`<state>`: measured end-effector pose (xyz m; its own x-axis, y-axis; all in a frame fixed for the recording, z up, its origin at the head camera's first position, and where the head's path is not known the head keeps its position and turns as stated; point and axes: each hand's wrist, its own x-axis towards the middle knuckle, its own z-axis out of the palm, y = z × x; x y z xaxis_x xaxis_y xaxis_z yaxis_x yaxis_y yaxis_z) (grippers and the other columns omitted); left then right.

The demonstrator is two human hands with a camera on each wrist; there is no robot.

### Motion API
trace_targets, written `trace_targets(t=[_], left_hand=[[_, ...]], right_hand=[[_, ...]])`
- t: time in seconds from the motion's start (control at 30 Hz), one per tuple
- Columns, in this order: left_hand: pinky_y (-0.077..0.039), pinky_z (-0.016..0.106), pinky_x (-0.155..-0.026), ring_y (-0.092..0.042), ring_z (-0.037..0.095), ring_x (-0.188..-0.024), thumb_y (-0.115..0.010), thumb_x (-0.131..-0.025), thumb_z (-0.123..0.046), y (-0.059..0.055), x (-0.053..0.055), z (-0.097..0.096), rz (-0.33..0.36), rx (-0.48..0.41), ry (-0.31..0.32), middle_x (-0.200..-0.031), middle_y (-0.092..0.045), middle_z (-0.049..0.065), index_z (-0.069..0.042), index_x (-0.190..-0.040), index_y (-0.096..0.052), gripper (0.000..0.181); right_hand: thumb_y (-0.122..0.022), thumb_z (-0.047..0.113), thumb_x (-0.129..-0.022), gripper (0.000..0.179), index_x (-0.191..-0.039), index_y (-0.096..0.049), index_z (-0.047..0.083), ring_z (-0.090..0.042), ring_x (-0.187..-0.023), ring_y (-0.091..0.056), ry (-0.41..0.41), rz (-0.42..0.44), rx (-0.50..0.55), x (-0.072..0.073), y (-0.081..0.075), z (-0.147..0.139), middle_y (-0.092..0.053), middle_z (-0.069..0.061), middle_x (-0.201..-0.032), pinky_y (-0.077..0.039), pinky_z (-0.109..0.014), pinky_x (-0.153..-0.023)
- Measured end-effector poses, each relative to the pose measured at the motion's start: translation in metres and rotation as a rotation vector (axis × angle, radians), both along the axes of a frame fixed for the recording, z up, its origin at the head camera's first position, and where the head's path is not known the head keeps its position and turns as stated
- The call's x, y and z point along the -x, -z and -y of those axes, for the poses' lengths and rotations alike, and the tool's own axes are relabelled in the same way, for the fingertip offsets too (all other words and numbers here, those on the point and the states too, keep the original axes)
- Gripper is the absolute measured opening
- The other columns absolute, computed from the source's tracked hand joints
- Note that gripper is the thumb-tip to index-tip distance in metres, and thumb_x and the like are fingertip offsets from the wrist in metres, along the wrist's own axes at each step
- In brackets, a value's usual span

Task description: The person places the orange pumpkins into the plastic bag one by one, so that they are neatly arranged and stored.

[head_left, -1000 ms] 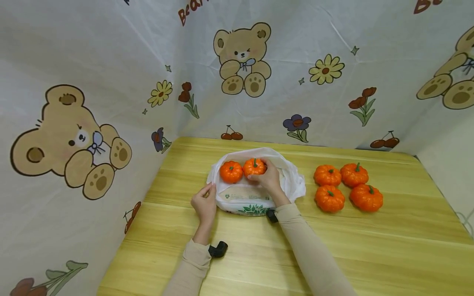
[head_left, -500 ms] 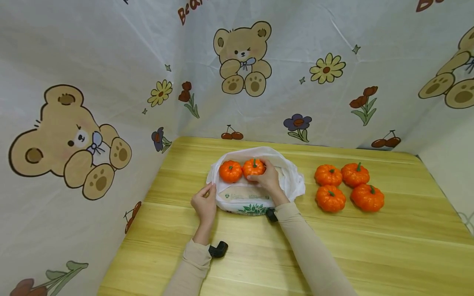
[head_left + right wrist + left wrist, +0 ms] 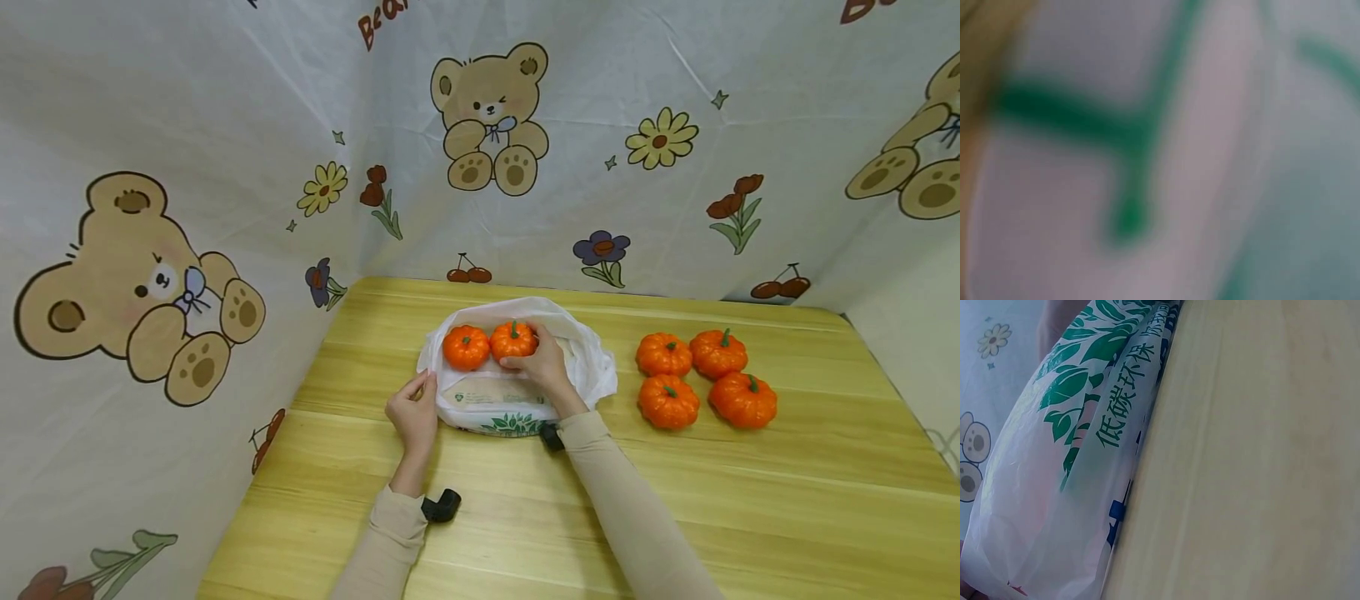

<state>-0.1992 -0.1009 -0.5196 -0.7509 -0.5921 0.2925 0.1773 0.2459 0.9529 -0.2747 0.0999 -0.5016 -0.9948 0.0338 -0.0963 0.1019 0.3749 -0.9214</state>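
A white plastic bag (image 3: pixel 480 419) with green leaf print lies on the table, its mouth spread open. Two small orange pumpkins sit side by side inside: a left pumpkin (image 3: pixel 466 347) and a right pumpkin (image 3: pixel 512 340). My right hand (image 3: pixel 547 365) reaches over the bag's near side and grips the right pumpkin between thumb and fingers. At the bag's left edge, my left hand (image 3: pixel 414 412) pinches the plastic rim. The left wrist view shows the bag's printed side (image 3: pixel 1072 456) close up; the right wrist view is a blur of white plastic with green print (image 3: pixel 1129 137).
Several more orange pumpkins (image 3: pixel 670 402) stand grouped on the wooden table (image 3: pixel 525 517) to the right of the bag. A cloth (image 3: pixel 420 225) printed with bears and flowers hangs behind and to the left of the table. Each wrist wears a black camera mount (image 3: pixel 442 506).
Nearly nothing differs: both hands, the bag and the pumpkins keep their places, with only a slight shift of the head view.
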Motion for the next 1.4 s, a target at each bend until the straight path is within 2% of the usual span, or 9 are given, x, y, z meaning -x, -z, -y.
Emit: trace_targets(t=[0.13,0.33,0.8,0.93,1.03,1.1,1.2,1.3,1.4], left_hand=[[-0.057,0.047,-0.085,-0.07,0.033,-0.097,-0.074,-0.083,-0.003,-0.001,0.0,0.0,-0.001,0.003,0.001,-0.094,-0.074,0.02,0.006,-0.092,-0.076,0.012],[-0.056,0.048,-0.086,-0.07,0.034,-0.098,-0.074,-0.083,-0.004,0.0,0.001,0.0,0.012,-0.005,0.006,-0.095,-0.074,0.021,0.005,-0.093,-0.075,0.013],[-0.057,0.041,-0.085,-0.07,0.032,-0.098,-0.075,-0.083,-0.002,0.0,0.0,0.001,0.021,-0.045,0.013,-0.094,-0.074,0.021,0.006,-0.092,-0.075,0.013],[-0.058,0.038,-0.084,-0.07,0.033,-0.097,-0.075,-0.083,-0.002,0.0,0.0,0.0,0.014,-0.042,0.01,-0.093,-0.073,0.022,0.006,-0.092,-0.075,0.013],[-0.058,0.037,-0.084,-0.07,0.033,-0.097,-0.075,-0.083,-0.002,0.001,0.0,0.0,0.014,-0.036,0.01,-0.094,-0.073,0.022,0.006,-0.093,-0.075,0.013],[-0.058,0.037,-0.084,-0.071,0.033,-0.097,-0.075,-0.083,-0.002,0.002,0.001,0.0,0.014,-0.033,0.008,-0.094,-0.074,0.022,0.006,-0.093,-0.075,0.013],[-0.058,0.037,-0.084,-0.07,0.032,-0.097,-0.075,-0.082,-0.002,0.002,0.001,0.001,0.015,-0.039,0.008,-0.094,-0.074,0.021,0.006,-0.093,-0.075,0.013],[-0.057,0.037,-0.085,-0.07,0.032,-0.097,-0.075,-0.082,-0.002,0.001,0.001,0.001,0.017,-0.041,0.005,-0.094,-0.074,0.021,0.005,-0.093,-0.076,0.012],[-0.057,0.038,-0.085,-0.07,0.032,-0.097,-0.075,-0.082,-0.002,0.001,0.001,0.001,0.016,-0.039,0.002,-0.094,-0.074,0.02,0.005,-0.092,-0.076,0.012]], right_hand=[[-0.084,0.01,-0.075,0.089,-0.149,-0.035,0.008,-0.036,-0.139,-0.038,-0.003,0.007,0.041,-0.005,-0.005,-0.005,-0.038,-0.018,-0.153,-0.034,-0.048,-0.116],[-0.083,0.012,-0.076,0.088,-0.149,-0.035,0.004,-0.035,-0.142,-0.036,-0.001,-0.067,0.037,-0.017,-0.017,-0.017,-0.036,-0.016,-0.155,-0.035,-0.048,-0.115],[-0.082,0.005,-0.077,0.083,-0.147,-0.038,0.002,-0.03,-0.142,-0.038,-0.012,-0.216,0.156,-0.075,-0.062,-0.051,-0.039,-0.017,-0.153,-0.033,-0.041,-0.117],[-0.081,0.003,-0.078,0.081,-0.146,-0.038,0.001,-0.031,-0.141,-0.039,0.032,-0.245,0.177,-0.092,-0.072,-0.07,-0.041,-0.017,-0.151,-0.033,-0.038,-0.117],[-0.081,0.0,-0.077,0.081,-0.146,-0.039,0.001,-0.03,-0.139,-0.041,0.085,-0.279,0.166,-0.103,-0.078,-0.086,-0.045,-0.016,-0.149,-0.036,-0.031,-0.114],[-0.08,-0.004,-0.076,0.079,-0.145,-0.041,0.001,-0.027,-0.136,-0.044,0.134,-0.301,0.166,-0.11,-0.081,-0.097,-0.048,-0.014,-0.146,-0.039,-0.024,-0.111],[-0.079,-0.008,-0.074,0.078,-0.143,-0.044,0.001,-0.015,-0.13,-0.05,0.213,-0.344,0.177,-0.118,-0.085,-0.113,-0.053,-0.006,-0.141,-0.042,-0.015,-0.105],[-0.078,-0.012,-0.073,0.077,-0.142,-0.046,0.002,-0.007,-0.124,-0.052,0.277,-0.373,0.216,-0.125,-0.087,-0.128,-0.055,0.001,-0.137,-0.043,-0.012,-0.101],[-0.077,-0.014,-0.073,0.077,-0.142,-0.047,0.004,-0.007,-0.125,-0.051,0.321,-0.374,0.254,-0.132,-0.087,-0.144,-0.054,0.001,-0.137,-0.043,-0.011,-0.101]])
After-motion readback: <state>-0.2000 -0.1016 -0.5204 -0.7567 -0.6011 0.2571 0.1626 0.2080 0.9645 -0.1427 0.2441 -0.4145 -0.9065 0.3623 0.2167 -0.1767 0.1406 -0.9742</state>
